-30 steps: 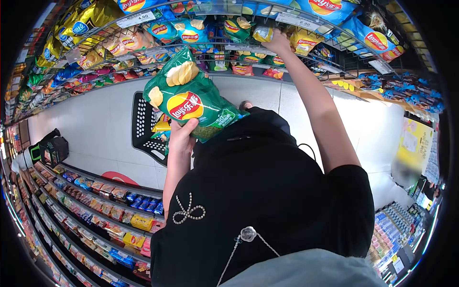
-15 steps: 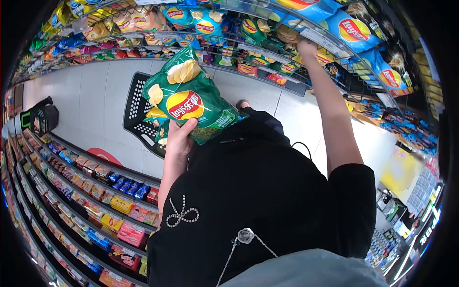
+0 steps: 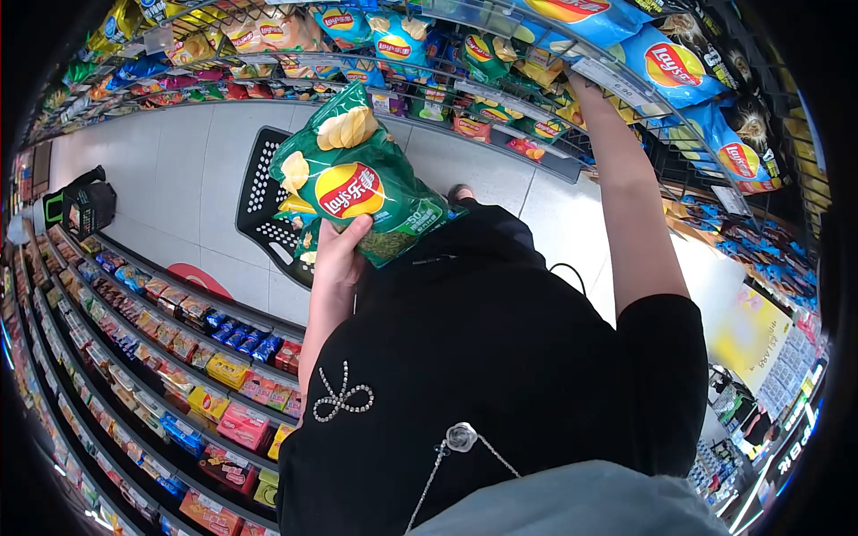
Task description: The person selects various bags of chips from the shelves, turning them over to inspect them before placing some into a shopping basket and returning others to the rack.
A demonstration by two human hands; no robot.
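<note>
Holding green chip bag (image 3: 353, 183), right hand (image 3: 585, 87) at rack (image 3: 609, 79)

From the view's middle, the chip bag (image 3: 375, 156) is at eleven o'clock, in the left hand (image 3: 340, 256) and before the basket (image 3: 255, 192). The basket, at ten, has packets (image 3: 298, 212) in it. The snack shelf (image 3: 563, 168) is at twelve; inside it, at one, is the right hand (image 3: 581, 82). Another shelf (image 3: 255, 323) lies at eight, with floor (image 3: 174, 179) between both shelves.

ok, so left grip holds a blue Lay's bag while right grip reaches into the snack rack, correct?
Not blue: the head view shows the Lay's bag is green. Rest stands: left grip holds it, right grip reaches into the snack rack.
</note>
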